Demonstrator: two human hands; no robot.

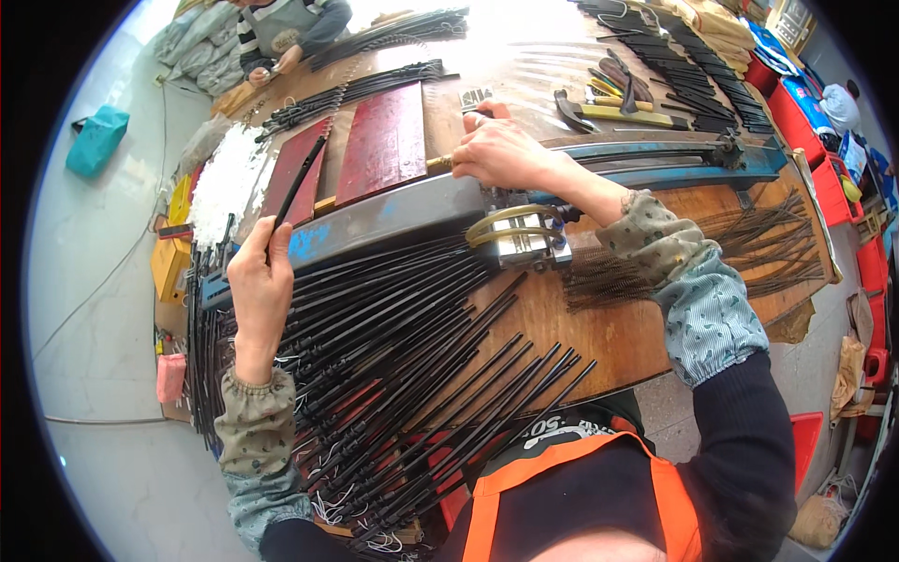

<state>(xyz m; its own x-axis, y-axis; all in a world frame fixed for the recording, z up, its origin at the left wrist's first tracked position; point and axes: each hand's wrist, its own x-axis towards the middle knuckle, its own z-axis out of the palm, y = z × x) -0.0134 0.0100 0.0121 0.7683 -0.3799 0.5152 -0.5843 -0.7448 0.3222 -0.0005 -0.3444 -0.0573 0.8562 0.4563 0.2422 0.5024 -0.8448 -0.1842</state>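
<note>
Left hand (259, 285) grips a black rod (301, 181) jutting forward beyond it.

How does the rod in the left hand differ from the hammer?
The rod is gripped in the left hand; the hammer lies on the table. The rod looks black throughout, while the hammer has a yellow-and-black handle. The rod is slim, whereas the hammer widens into a curved head. Both are long.

1 head-worn fisheye view, downward from close above the workbench (604, 348)
</note>
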